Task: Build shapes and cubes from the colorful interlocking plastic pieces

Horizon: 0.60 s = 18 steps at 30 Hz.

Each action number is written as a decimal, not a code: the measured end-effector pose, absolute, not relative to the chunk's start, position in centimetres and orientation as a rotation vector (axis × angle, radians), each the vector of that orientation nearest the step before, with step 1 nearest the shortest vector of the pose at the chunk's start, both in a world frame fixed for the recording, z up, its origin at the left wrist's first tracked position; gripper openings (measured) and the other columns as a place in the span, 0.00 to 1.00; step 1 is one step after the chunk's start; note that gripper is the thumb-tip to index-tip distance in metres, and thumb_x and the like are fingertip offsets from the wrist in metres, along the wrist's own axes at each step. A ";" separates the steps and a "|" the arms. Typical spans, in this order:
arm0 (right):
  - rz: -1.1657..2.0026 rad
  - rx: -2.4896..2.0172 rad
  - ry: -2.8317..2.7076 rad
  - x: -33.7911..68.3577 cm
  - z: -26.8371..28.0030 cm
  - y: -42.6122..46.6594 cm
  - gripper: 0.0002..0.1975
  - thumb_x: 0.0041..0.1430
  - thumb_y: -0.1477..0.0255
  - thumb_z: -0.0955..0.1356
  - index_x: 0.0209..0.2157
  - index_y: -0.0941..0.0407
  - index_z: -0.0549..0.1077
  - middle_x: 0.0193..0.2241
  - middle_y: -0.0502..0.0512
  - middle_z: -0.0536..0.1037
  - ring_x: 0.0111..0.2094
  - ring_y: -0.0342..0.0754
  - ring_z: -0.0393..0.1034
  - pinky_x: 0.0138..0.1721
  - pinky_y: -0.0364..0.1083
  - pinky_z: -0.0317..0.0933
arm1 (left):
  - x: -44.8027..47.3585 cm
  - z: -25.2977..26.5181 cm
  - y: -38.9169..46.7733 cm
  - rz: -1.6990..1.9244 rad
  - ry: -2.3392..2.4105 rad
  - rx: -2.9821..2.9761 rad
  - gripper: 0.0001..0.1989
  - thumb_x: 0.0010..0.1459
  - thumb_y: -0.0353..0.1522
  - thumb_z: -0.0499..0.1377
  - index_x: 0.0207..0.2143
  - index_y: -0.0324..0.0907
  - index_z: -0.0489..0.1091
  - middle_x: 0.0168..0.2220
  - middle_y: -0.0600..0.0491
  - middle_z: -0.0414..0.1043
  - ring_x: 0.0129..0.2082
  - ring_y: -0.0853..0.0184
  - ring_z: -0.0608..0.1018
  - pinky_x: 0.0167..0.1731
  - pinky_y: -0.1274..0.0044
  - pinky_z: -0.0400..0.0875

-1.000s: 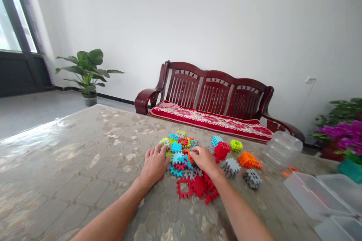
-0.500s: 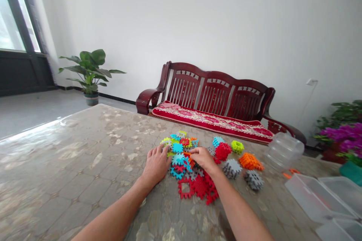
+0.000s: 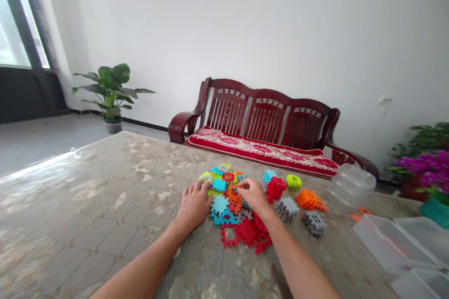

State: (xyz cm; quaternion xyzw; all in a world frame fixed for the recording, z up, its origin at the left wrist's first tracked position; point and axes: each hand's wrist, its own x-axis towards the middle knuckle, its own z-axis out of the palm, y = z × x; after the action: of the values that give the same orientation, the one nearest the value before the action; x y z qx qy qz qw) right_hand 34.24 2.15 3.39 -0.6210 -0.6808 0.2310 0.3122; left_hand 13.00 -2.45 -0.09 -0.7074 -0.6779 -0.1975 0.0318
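Observation:
A loose pile of toothed plastic building tiles lies on the table between my hands. My left hand [image 3: 195, 203] rests at the pile's left side, fingers spread and fingertips by the lime and blue tiles [image 3: 220, 204]. Over the middle of the pile, my right hand [image 3: 254, 197] pinches the edge of an orange tile [image 3: 233, 190] between thumb and fingertips. More orange tiles lie just below it. Red tiles [image 3: 248, 232], one with a square opening, spread along the near side. Part of the pile is hidden behind my right hand.
Stacked groups sit to the right: red [image 3: 276, 188], grey [image 3: 287, 209], orange [image 3: 311, 200] and a lime piece [image 3: 293, 181]. Clear plastic boxes [image 3: 380, 243] stand at the table's right. Beyond the table [image 3: 87, 215] is a wooden bench [image 3: 266, 117].
My right hand has shifted slightly with the orange tile. The blue tile that stood tilted near it now lies lower, uncovering more orange tiles. My left hand has stayed in place.

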 end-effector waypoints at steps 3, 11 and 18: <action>0.460 -1.507 -1.705 36.0 3.2 2.1 0.06 0.49 0.70 0.66 0.31 0.54 0.74 0.31 0.51 0.79 0.31 0.48 0.73 0.36 0.45 0.65 | 13.0 -0.1 -2.5 -0.615 -2.093 -2.181 0.22 0.63 0.36 0.52 0.58 0.43 0.66 0.59 0.44 0.68 0.57 0.56 0.72 0.58 0.63 0.61; 0.332 -1.723 -1.859 39.7 1.9 0.6 0.19 0.44 0.84 0.63 0.37 0.54 0.75 0.37 0.52 0.79 0.38 0.47 0.74 0.40 0.44 0.65 | 13.0 0.0 -2.5 -0.625 -2.095 -2.192 0.21 0.63 0.36 0.52 0.58 0.43 0.67 0.59 0.44 0.68 0.57 0.55 0.72 0.58 0.63 0.62; 0.356 -1.666 -2.189 39.6 3.3 1.2 0.31 0.47 0.76 0.69 0.56 0.57 0.70 0.54 0.59 0.75 0.56 0.55 0.66 0.57 0.50 0.58 | 13.0 0.0 -2.5 -0.625 -2.103 -2.191 0.21 0.63 0.36 0.52 0.58 0.43 0.67 0.60 0.44 0.67 0.57 0.55 0.71 0.58 0.63 0.62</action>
State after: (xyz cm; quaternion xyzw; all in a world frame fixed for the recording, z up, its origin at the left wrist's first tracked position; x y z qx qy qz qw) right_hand 39.56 1.19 3.32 -0.5905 -0.7758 0.1261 0.1832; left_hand 13.04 -2.52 0.03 -0.7066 -0.6780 -0.2015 0.0204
